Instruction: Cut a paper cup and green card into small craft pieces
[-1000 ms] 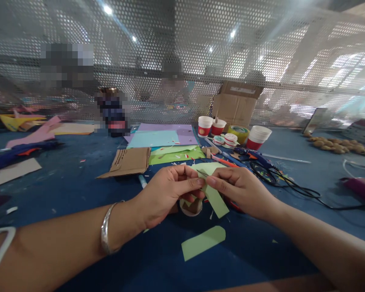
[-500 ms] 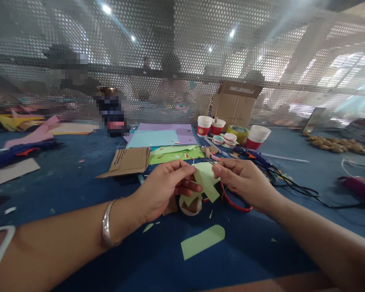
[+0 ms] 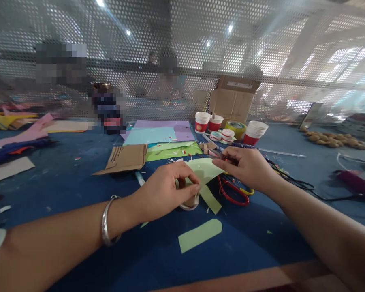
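Over a small round white-rimmed piece with brown cardboard in it point(image 3: 191, 202), my left hand point(image 3: 173, 186) is curled, thumb and forefinger close together. Whatever it pinches is hidden. My right hand point(image 3: 246, 168) closes its fingers on the right edge of a light green paper sheet point(image 3: 205, 169). A narrow green paper strip point(image 3: 212, 199) lies below that sheet, its upper end near my left thumb. Nearer to me rests another green strip with a rounded end point(image 3: 200, 236). Red-handled scissors point(image 3: 233, 192) lie under and beside my right hand.
Torn cardboard point(image 3: 126, 157) lies left of purple, blue and green sheets point(image 3: 152, 136). Paper cups point(image 3: 202, 122), yellowish tape point(image 3: 235, 129) and a cardboard box point(image 3: 233, 101) stand behind. Black cables point(image 3: 297, 182) run right. A blue glue gun point(image 3: 21, 150) lies left.
My right hand has shifted right and slightly up with the green sheet. My left hand has turned and lowered over the round piece. The narrow strip now lies lower, apart from the sheet.
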